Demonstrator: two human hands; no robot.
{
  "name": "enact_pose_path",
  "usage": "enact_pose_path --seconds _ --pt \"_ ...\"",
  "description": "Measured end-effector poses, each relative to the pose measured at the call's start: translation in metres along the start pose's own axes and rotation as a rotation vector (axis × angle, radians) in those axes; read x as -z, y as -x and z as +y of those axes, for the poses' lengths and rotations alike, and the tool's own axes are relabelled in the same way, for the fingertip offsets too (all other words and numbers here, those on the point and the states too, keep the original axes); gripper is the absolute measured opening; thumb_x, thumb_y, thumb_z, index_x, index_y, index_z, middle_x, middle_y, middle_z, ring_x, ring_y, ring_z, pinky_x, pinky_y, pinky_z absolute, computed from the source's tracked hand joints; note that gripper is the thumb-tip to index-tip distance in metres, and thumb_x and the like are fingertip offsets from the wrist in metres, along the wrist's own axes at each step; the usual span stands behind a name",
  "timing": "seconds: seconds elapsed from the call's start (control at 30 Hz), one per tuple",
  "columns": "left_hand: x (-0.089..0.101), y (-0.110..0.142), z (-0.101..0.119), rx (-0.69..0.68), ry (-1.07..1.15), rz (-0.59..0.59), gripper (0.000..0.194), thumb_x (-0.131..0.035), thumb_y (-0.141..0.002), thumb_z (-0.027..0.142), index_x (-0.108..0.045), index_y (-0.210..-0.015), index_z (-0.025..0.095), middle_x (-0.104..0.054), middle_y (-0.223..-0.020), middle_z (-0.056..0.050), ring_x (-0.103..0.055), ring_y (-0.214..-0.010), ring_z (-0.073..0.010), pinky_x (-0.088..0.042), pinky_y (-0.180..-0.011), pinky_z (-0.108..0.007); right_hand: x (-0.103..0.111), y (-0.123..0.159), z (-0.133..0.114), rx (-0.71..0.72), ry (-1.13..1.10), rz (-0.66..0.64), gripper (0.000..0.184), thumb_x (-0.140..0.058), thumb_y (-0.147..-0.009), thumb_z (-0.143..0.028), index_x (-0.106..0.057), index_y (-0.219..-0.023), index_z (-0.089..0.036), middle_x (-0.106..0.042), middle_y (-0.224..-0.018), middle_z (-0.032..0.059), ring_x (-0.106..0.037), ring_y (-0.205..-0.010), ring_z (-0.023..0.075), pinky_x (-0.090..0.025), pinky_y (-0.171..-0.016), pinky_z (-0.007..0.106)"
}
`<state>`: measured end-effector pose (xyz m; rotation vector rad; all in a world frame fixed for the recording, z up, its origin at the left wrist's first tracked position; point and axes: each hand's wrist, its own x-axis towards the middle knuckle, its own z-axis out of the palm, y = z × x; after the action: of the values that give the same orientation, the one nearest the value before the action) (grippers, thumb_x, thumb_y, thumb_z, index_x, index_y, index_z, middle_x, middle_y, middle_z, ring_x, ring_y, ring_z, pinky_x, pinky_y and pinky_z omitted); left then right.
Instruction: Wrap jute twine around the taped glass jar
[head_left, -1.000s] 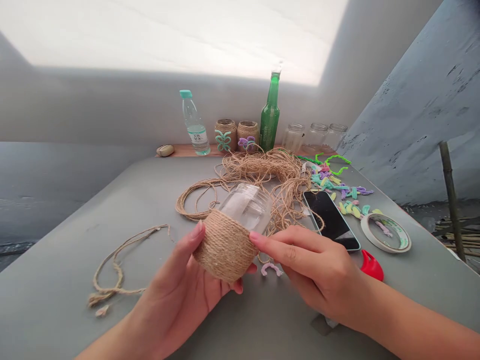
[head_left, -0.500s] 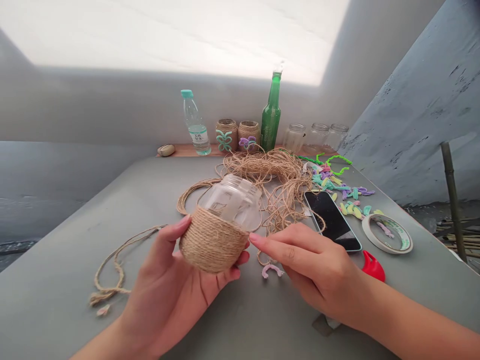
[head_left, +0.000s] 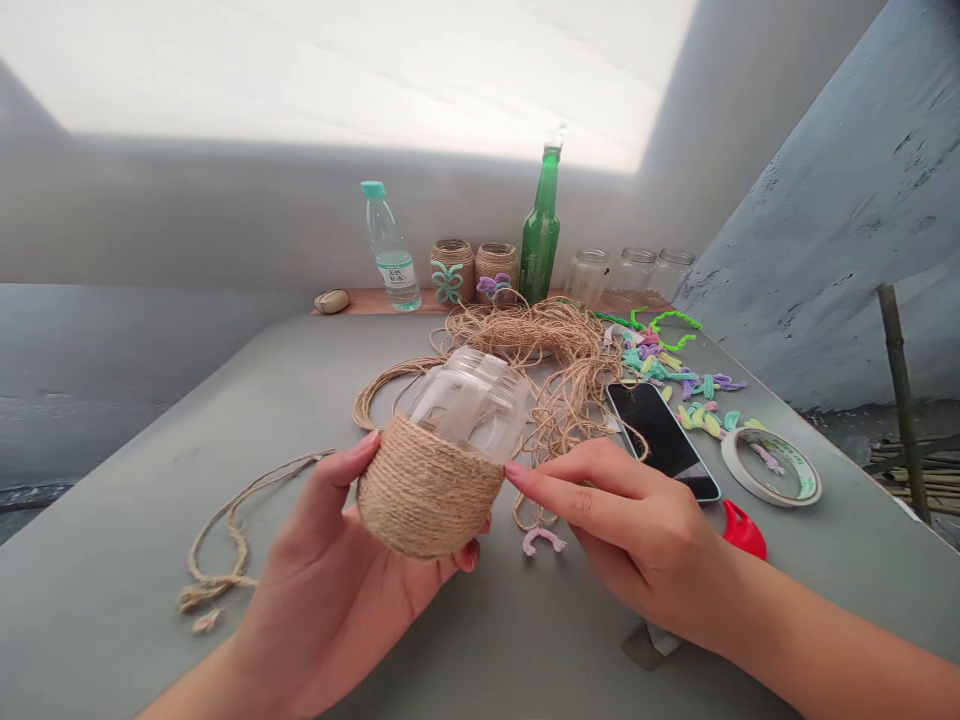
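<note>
Glass jar (head_left: 480,400): raised above the bench (head_left: 150,480), tilted, mouth up and away, base cradled in the left hand (head_left: 337,580). Lower body covered by twine wrapping (head_left: 431,490) in close, even rows. Shoulder and threaded neck bare, with a translucent strip, apparently tape, along the exposed glass. No ornament visible on the facing side. Judged progress: lower section wrapped, upper section unwrapped.

Left hand: grasping the glass jar, thumb against the left side of the wrapping, fingers around the underside. Right hand (head_left: 637,530): index finger extended to the upper edge of the wrapping, at the right of the glass jar; remaining fingers curled. Impossible to tell whether pinching a strand.

Directly behind the glass jar: tangled twine pile (head_left: 540,335). Left of it: loose twine length (head_left: 238,545). Right of it: phone (head_left: 664,440), tape roll (head_left: 810,485), red object (head_left: 744,532), and, farther back, coloured fuzzy pieces (head_left: 656,365).

Well behind the glass jar, for comparison: two twine-covered jars (head_left: 465,257), wrapped nearly to the rim, with mint and purple ornaments; green bottle (head_left: 540,245), water bottle (head_left: 395,275) and three unwrapped clear jars (head_left: 587,278).
</note>
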<state>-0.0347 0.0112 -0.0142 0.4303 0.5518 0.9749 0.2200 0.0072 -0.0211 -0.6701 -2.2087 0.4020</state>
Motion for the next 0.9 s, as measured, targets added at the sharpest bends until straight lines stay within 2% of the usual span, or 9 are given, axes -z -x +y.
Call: enact_pose_path --seconds 0.17,0.23,0.33,0.47,0.67,0.73,0.83,0.9 --pt "-0.001 0.000 -0.001 -0.030 -0.055 -0.024 0.038 -0.066 -0.099 0.048 -0.081 -0.120 0.020 -0.085 -0.113 -0.013 -0.080 -0.094 -0.0294 -0.070 -0.077 -0.039 -0.003 0.000 0.001 -0.024 -0.013 0.033 0.060 -0.051 -0.100 0.006 -0.055 -0.157 -0.013 -0.073 -0.122 0.0098 -0.065 -0.111 0.0178 -0.056 -0.096 0.030" --pt "0.002 0.002 -0.005 -0.061 -0.105 -0.015 0.040 -0.075 -0.093 0.050 -0.080 -0.123 0.023 -0.085 -0.116 -0.010 -0.079 -0.099 -0.0290 -0.071 -0.078 -0.038 -0.003 0.000 0.000 -0.015 -0.018 0.031 0.061 -0.051 -0.100 0.008 -0.055 -0.156 -0.014 -0.073 -0.124 0.0094 -0.064 -0.112 0.0175 -0.056 -0.097 0.030" --pt "0.006 0.002 -0.011 -0.104 -0.152 0.015 0.037 -0.086 -0.085 0.044 -0.081 -0.119 0.030 -0.085 -0.116 -0.006 -0.079 -0.101 -0.0275 -0.071 -0.079 -0.036 -0.004 0.001 -0.001 0.005 -0.028 0.015 0.061 -0.051 -0.100 0.007 -0.053 -0.157 -0.014 -0.073 -0.127 0.0092 -0.065 -0.113 0.0170 -0.055 -0.100 0.031" --pt "0.003 -0.001 -0.010 -0.064 -0.146 0.042 0.030 -0.077 -0.090 0.046 -0.084 -0.106 0.021 -0.086 -0.097 -0.011 -0.080 -0.080 -0.0278 -0.070 -0.069 -0.036 -0.003 0.000 -0.002 0.000 -0.009 -0.001 0.059 -0.052 -0.101 0.006 -0.055 -0.156 -0.015 -0.074 -0.126 0.0088 -0.065 -0.111 0.0178 -0.057 -0.097 0.032" --pt "-0.004 0.001 0.001 0.043 -0.038 -0.010 0.052 -0.064 -0.093 0.059 -0.082 -0.112 0.014 -0.085 -0.096 -0.019 -0.079 -0.079 -0.0296 -0.067 -0.072 -0.037 -0.002 -0.002 -0.002 0.006 0.011 0.009 0.061 -0.051 -0.099 0.007 -0.055 -0.156 -0.015 -0.076 -0.124 0.0096 -0.068 -0.109 0.0192 -0.058 -0.094 0.035" --pt "-0.003 0.002 0.002 0.036 -0.029 0.023 0.049 -0.065 -0.092 0.059 -0.081 -0.112 0.017 -0.085 -0.097 -0.018 -0.079 -0.082 -0.0311 -0.067 -0.073 -0.040 -0.001 -0.002 -0.003 0.013 0.014 0.009 0.061 -0.051 -0.099 0.008 -0.056 -0.155 -0.015 -0.076 -0.125 0.0097 -0.068 -0.108 0.0197 -0.058 -0.093 0.036" --pt "-0.002 0.002 0.000 -0.030 -0.028 0.140 0.034 -0.073 -0.090 0.050 -0.079 -0.112 0.025 -0.085 -0.101 -0.010 -0.078 -0.086 -0.0317 -0.068 -0.074 -0.045 -0.001 -0.002 -0.003 0.023 0.018 0.012 0.060 -0.052 -0.099 0.008 -0.056 -0.155 -0.015 -0.076 -0.125 0.0101 -0.067 -0.107 0.0198 -0.057 -0.093 0.035" --pt "-0.002 0.002 -0.001 -0.063 -0.026 0.155 0.027 -0.075 -0.090 0.044 -0.078 -0.111 0.027 -0.085 -0.105 -0.007 -0.079 -0.086 -0.0304 -0.069 -0.073 -0.044 -0.001 -0.002 -0.002 0.021 0.005 0.018 0.061 -0.051 -0.099 0.008 -0.055 -0.156 -0.013 -0.075 -0.123 0.0106 -0.067 -0.107 0.0195 -0.057 -0.093 0.035"
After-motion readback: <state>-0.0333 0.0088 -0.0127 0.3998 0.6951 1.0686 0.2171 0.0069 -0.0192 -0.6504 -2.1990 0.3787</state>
